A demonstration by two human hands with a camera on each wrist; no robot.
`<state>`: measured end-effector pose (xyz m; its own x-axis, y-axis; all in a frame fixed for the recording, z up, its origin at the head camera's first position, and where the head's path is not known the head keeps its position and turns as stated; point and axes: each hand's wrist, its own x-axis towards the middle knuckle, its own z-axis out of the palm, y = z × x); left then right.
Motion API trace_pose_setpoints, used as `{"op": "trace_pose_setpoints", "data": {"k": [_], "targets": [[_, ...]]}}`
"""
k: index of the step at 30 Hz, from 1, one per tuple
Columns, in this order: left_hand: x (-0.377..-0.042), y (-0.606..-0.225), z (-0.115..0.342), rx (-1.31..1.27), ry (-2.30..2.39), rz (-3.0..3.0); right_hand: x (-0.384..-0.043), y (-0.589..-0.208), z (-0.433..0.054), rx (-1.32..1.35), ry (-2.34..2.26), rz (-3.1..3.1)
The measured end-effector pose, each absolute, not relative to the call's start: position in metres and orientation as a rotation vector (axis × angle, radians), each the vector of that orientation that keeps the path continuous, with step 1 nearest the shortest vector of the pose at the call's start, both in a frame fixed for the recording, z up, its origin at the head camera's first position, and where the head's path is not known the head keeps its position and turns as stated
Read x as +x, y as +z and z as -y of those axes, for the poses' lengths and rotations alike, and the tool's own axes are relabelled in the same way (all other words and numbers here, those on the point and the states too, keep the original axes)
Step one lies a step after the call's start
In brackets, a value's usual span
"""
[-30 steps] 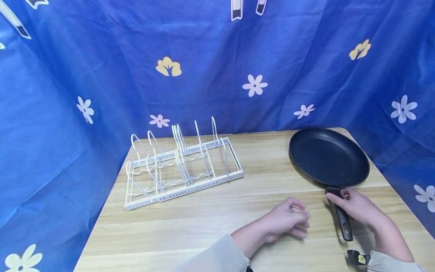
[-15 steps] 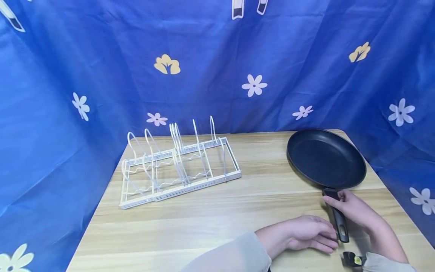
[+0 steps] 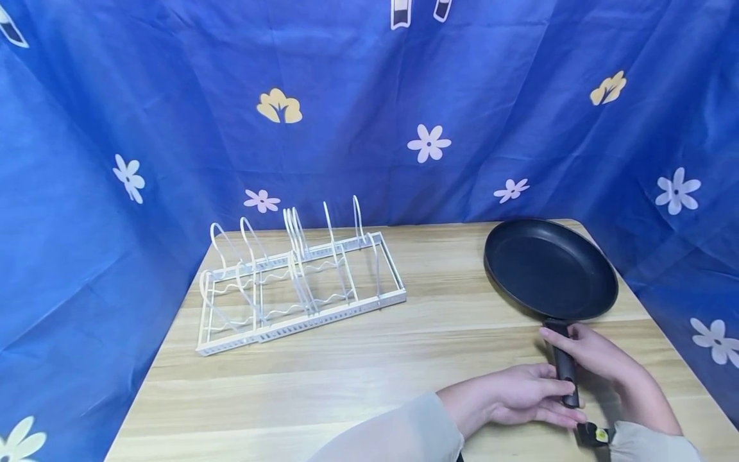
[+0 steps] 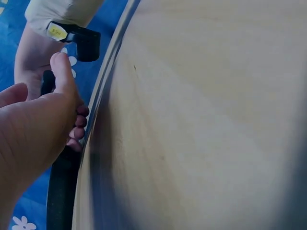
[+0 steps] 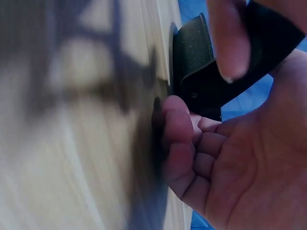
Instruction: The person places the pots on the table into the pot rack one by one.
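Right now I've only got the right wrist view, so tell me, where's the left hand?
Observer: The head view shows the left hand at the free end of the frying pan's handle, nearer the person than the right hand.
Operator: Which way does the pan face?
Observer: The black frying pan has its open side up.
Operator: Anything else on the table?
Observer: Yes, a white wire rack with upright hoops, on the left side of the wooden table, apart from the pan.
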<state>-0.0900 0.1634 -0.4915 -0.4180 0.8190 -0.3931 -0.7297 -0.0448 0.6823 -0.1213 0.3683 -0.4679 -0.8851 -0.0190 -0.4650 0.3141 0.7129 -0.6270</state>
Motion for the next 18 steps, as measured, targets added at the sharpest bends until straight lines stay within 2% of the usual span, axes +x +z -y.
{"op": "trace_pose_setpoints", "data": {"k": [8, 18], "targets": [[-0.097, -0.499, -0.172, 0.129, 1.793, -1.085, -0.131, -0.471, -0.363, 0.19, -0.98, -2.491], [-0.106, -0.505, -0.174, 0.184, 1.788, -1.07, -0.13, -0.475, -0.361, 0.284, -0.978, -2.535]]}}
